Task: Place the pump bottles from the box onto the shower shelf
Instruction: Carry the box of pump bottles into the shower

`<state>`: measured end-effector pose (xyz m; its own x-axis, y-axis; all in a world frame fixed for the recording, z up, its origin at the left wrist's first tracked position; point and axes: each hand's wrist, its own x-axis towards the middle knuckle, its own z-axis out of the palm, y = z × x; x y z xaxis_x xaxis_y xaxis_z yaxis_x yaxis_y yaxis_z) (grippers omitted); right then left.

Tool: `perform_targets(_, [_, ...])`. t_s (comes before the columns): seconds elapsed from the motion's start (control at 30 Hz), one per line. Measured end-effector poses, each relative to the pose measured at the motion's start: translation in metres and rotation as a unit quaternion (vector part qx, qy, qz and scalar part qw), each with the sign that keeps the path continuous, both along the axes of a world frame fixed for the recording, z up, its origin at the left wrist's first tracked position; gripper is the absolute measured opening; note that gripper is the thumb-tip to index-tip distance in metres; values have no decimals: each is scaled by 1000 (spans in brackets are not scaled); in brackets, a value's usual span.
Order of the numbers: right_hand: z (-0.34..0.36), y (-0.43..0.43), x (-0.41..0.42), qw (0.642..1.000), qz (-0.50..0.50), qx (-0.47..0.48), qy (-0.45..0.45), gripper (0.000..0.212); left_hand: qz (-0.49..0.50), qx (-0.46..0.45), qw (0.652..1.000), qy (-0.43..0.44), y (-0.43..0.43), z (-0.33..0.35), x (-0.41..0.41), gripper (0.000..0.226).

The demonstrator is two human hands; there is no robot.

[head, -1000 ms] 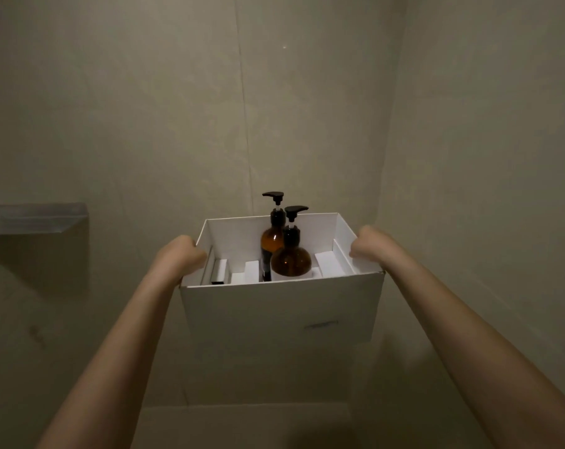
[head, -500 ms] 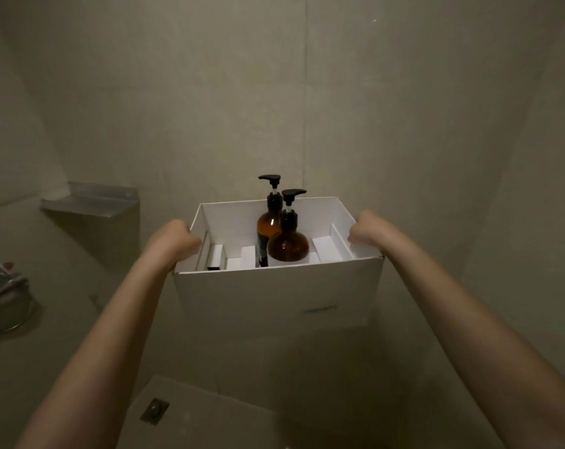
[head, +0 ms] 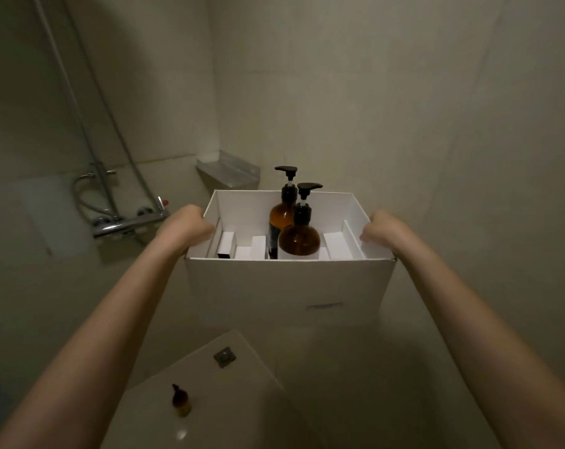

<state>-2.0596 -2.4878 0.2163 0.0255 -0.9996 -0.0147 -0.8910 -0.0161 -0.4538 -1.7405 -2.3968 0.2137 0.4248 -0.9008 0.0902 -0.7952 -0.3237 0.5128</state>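
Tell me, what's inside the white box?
Inside the white box stand two brown pump bottles, one taller behind, plus white cardboard dividers. The near wall hides the bottles' bottoms and the box floor.

Shower mixer [head: 130, 222], floor drain [head: 224, 357], small floor bottle [head: 180, 400].

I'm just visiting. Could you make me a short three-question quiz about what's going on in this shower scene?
1. True or false: both pump bottles stand inside the box.
2. What do the left hand and right hand hold?
A. the tap
B. the box's sides
C. a bottle each
3. Fill in: the shelf carries ___ bottles.

Key: 1 true; 2 B; 3 no.
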Motion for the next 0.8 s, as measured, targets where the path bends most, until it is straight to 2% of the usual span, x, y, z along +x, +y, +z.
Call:
perform_targets(0.07, [-4,-18,22,999,32,5,-6,31,33,2,999,5,4,-1,16,6])
perform_targets(0.13, [-8,-36,48,998,67,11,-17,31,71,5,997,9,6,-5,35,13])
perform_targets(0.23, [-13,-58,91,994,107,22,-30,31,113,0,993,14,10,-9,64,2])
perform_targets(0.4, [-18,-87,161,986,165,22,-25,31,166,-8,986,27,11,-11,114,7])
perform_targets(0.5, [-17,-99,198,983,182,11,-24,29,193,-1,981,31,12,-6,133,1])
perform_targets(0.8, [-31,-144,269,975,221,1,-21,28,256,-8,966,31,-6,-22,184,4])
